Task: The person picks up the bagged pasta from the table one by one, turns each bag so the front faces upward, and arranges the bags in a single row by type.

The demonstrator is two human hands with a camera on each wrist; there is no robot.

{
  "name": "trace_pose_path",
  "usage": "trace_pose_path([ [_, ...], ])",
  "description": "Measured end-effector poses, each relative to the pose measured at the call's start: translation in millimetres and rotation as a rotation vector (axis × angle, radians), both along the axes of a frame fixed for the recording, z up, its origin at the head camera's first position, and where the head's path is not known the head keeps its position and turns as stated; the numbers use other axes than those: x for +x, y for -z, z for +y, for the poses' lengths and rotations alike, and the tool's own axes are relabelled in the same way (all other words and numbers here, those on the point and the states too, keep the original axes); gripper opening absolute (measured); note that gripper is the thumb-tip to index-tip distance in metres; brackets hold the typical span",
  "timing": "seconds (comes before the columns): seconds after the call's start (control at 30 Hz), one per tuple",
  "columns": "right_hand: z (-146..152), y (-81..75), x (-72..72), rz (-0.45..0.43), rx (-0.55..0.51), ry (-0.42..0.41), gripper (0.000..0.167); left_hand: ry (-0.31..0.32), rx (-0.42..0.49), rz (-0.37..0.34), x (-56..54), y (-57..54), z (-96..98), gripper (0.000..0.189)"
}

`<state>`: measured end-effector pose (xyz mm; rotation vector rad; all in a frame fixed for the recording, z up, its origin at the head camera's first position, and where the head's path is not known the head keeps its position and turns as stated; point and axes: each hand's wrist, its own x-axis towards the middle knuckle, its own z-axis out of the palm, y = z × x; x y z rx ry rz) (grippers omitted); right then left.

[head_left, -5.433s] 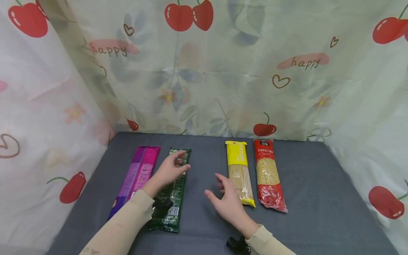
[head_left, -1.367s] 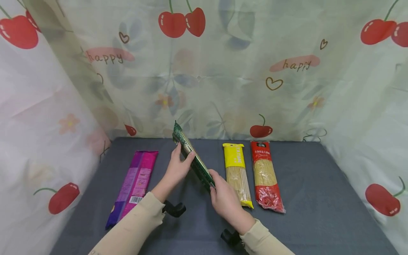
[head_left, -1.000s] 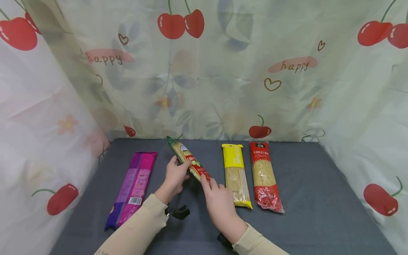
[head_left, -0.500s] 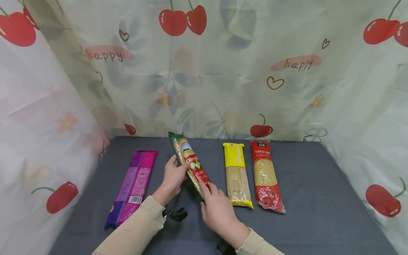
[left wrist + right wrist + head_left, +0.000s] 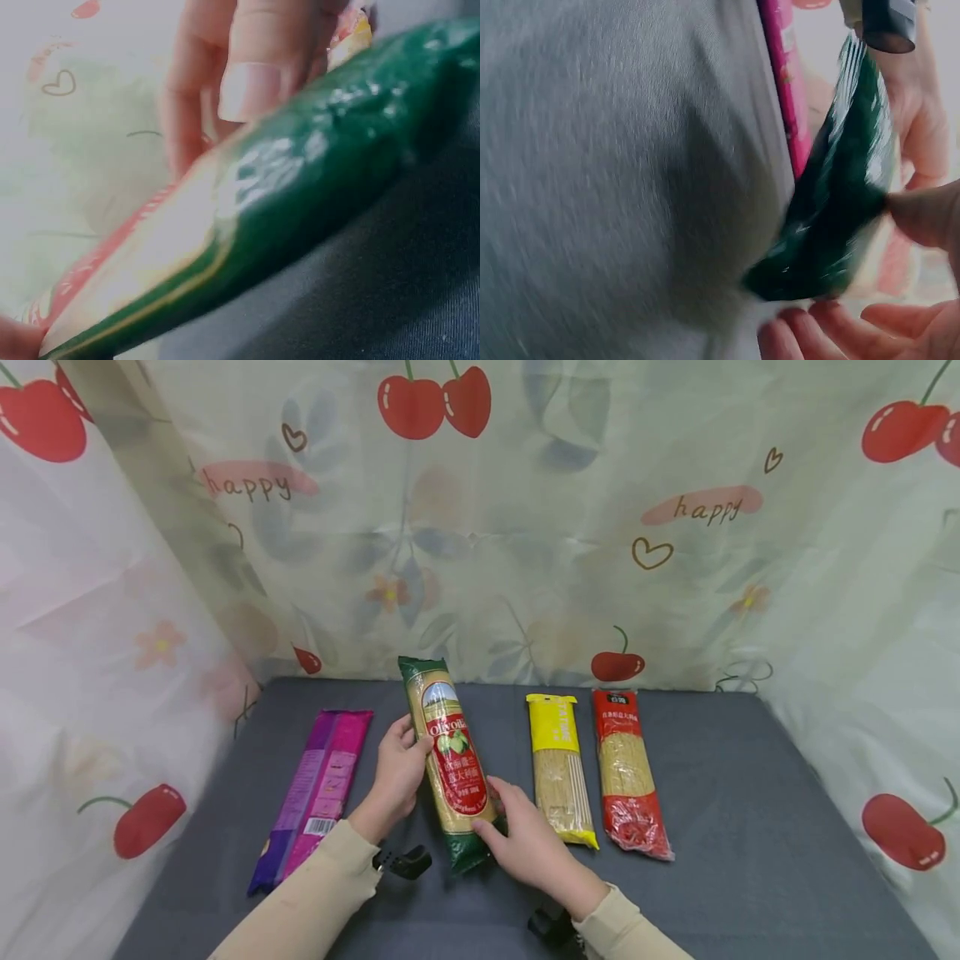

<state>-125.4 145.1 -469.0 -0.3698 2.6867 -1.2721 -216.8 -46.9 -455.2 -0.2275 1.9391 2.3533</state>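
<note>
A green pack of spaghetti [image 5: 453, 760] with a red oval label is held tilted above the table, its printed front turned toward the head camera. My left hand [image 5: 397, 768] grips its left edge, thumb on the front. Near the bottom end, my right hand [image 5: 528, 839] holds the right edge between thumb and fingers. The pack's green end [image 5: 315, 165] fills much of the left wrist view. In the right wrist view the green wrapper [image 5: 832, 210] lies between my thumb [image 5: 926, 214] and fingers.
On the grey table [image 5: 720, 827] lie a purple-pink pack [image 5: 318, 785] at left, and a yellow noodle pack [image 5: 562, 768] and a red noodle pack [image 5: 632, 772] at right. A cherry-print curtain [image 5: 480, 568] encloses the back and sides.
The green pack, first lying on the table with its back up, has been lifted by both hands. It has been turned over, so its red-labelled front now shows.
</note>
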Motion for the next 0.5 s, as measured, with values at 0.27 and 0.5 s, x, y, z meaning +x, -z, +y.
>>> trace_pose_path([
  [0.27, 4, 10.2, -3.4, -0.295, -0.357, 0.022, 0.071, 0.11, -0.031, 0.015, 0.8, 0.7, 2.6, 0.049],
  [0.5, 4, 16.7, -0.4, -0.29, -0.388, 0.056, 0.062, 0.186, -0.118, 0.017, 3.2, 3.9, 3.9, 0.048],
])
